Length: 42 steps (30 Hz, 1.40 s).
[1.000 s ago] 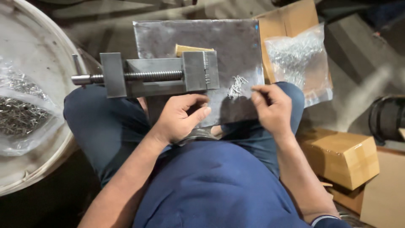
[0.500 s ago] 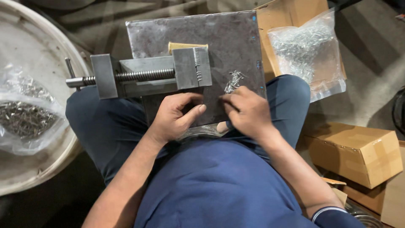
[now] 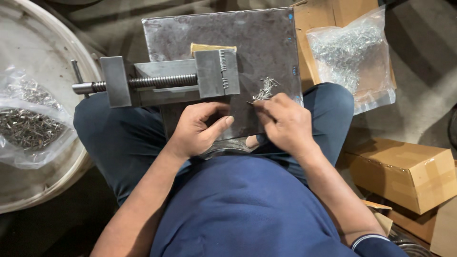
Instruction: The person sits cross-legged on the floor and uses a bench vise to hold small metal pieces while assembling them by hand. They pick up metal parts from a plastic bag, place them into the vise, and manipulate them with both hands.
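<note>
Head view, pins [image 3: 265,89] just beyond right hand [image 3: 285,124] (touching)

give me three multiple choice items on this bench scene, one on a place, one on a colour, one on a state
1. Where does the small pile of metal pins lie?
A. on the metal plate
B. inside the vise jaws
C. on the cardboard box

2. What colour are the person's trousers?
A. red
B. white
C. dark blue

3. How is the vise lying?
A. upright on end
B. flat on its side across the plate
C. hanging from a hook

Answers:
1 A, the pins rest on bare plate just above the right hand.
2 C, both thighs show dark blue.
3 B, its screw runs level from left to right, above the left hand.
</note>
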Motion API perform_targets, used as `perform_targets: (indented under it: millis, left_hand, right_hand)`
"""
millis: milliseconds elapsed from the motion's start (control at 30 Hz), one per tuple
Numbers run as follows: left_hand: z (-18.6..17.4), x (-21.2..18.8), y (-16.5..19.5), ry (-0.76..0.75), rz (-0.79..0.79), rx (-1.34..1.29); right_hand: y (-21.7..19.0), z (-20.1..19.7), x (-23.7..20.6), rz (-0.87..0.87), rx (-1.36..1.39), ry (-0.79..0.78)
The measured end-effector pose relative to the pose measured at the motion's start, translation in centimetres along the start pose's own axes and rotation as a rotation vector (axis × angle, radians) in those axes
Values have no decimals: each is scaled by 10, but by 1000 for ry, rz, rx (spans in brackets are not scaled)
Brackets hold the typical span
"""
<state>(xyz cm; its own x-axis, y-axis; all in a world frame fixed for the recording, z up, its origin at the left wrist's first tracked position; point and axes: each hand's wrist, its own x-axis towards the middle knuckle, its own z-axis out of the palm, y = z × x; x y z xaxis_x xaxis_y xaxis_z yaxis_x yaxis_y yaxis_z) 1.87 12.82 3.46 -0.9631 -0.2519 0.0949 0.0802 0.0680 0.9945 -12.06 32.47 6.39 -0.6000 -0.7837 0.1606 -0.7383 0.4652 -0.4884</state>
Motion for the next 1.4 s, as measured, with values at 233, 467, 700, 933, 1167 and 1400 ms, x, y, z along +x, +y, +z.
perform_targets:
  millis: [233, 467, 700, 933, 1167, 1400]
  left_hand:
    - [-2, -1, 1, 2, 20, 37]
    - [0, -1, 5, 10, -55, -16]
    - [2, 0, 3, 44, 107, 205]
    - [14, 4, 3, 68, 234, 546]
    - [12, 4, -8, 88, 287, 468]
    - [8, 6, -8, 45, 286, 467]
  right_hand:
    - [5, 1, -4, 42, 127, 65]
    - [-4, 7, 3, -21, 22, 57]
    - [9, 12, -5, 168, 464, -45]
    - [23, 15, 1, 743, 1411, -259]
    - [8, 31, 2, 711, 1403, -294]
    - [-12, 15, 10, 75, 543, -129]
